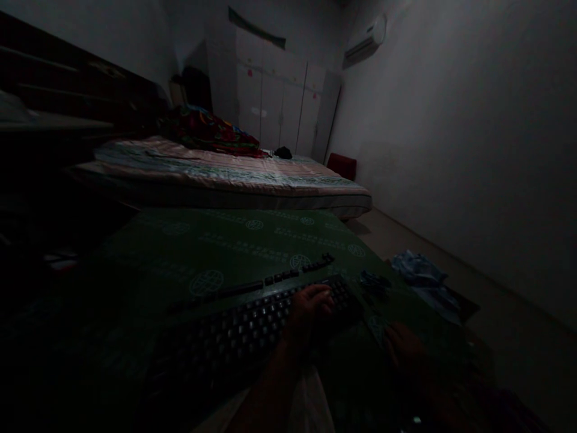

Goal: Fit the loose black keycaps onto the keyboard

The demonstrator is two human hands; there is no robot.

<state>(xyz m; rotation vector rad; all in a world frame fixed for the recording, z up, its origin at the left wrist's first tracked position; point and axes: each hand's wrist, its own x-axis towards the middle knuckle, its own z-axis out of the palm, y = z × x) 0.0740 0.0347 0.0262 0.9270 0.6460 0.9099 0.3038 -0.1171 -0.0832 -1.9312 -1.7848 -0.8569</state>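
A black keyboard [234, 329] lies at a slant on the green table [234, 240] in dim light. Over its right part is my left hand [311, 304], fingers curled together close to the keys; whatever may be between them is hidden. Beyond the keyboard runs a line of loose dark keycaps [282, 276], with a long bar-shaped key [241, 288] among them. My right hand [403, 344] rests low at the table's right side, its fingers stretched out over the surface. Just beyond it sits a small dark heap [375, 281], too dim to make out.
Crumpled light-blue cloth [419, 270] lies by the table's right edge. A bed [252, 174] with a red patterned blanket [216, 132] stands past the far edge. White wardrobes [279, 102] and a wall air conditioner [367, 39] are behind.
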